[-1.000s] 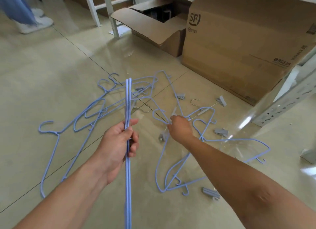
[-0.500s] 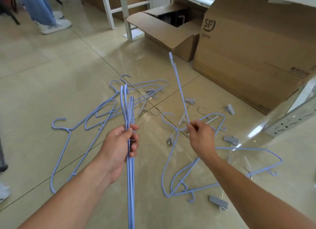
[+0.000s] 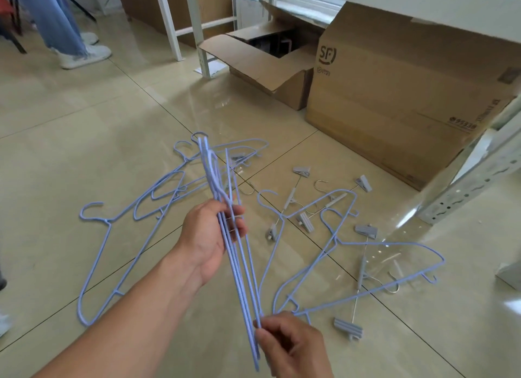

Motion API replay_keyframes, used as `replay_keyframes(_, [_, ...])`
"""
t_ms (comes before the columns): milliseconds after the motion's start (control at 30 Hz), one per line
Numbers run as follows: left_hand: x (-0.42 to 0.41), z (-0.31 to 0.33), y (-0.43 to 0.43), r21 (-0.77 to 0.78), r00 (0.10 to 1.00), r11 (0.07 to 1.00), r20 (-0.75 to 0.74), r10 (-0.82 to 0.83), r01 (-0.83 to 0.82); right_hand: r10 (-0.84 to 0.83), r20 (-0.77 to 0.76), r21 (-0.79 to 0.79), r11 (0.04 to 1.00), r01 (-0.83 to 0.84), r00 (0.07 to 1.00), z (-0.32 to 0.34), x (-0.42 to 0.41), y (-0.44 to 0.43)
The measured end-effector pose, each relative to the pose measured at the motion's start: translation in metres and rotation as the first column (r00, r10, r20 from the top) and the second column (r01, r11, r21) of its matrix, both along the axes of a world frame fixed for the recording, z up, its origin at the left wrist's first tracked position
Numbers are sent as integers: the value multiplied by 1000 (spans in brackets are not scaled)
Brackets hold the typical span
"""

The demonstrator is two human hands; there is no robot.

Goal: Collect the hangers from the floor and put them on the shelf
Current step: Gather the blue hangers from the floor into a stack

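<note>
My left hand [image 3: 210, 238] grips a bundle of thin blue hangers [image 3: 222, 208] near its middle, held edge-on above the floor. My right hand [image 3: 290, 346] pinches the lower end of that bundle, close to me. More blue hangers lie on the tiled floor: a tangle on the left [image 3: 127, 216] and two on the right [image 3: 366, 262]. Grey clip hangers with metal hooks [image 3: 304, 205] are scattered between them. The pale metal shelf frame [image 3: 473, 180] stands at the right edge.
A large closed cardboard box [image 3: 394, 95] and a smaller open box [image 3: 267, 64] stand behind the hangers. White frame legs [image 3: 194, 27] rise at the back. Another person's legs and white shoes [image 3: 76, 50] are at the top left.
My right hand lifted a blue hanger off the floor, brought it to the bundle in my left hand, and now holds the bundle's lower end. The view shifted back slightly.
</note>
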State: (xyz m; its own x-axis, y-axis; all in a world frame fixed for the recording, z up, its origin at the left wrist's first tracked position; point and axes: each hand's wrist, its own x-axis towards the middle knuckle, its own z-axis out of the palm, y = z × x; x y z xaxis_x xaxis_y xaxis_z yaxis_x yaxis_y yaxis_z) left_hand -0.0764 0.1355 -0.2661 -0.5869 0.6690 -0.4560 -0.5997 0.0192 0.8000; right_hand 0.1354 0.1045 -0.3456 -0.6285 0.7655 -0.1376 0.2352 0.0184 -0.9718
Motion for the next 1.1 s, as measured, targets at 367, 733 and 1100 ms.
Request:
replay_keyframes(367, [-12, -11, -31, -170, 971, 985, -227, -73, 34, -98, 641, 90, 995, 52, 761, -99, -83, 129])
replay_keyframes(733, [-18, -17, -45, -222, 956, 974, -278, -98, 35, -299, 435, 35, 948, 316, 849, -90, -79, 120])
replay_keyframes(1100, [13, -3, -19, -130, 969, 984, -195, -149, 125, -176, 15, -92, 980, 177, 984, 29, -23, 45])
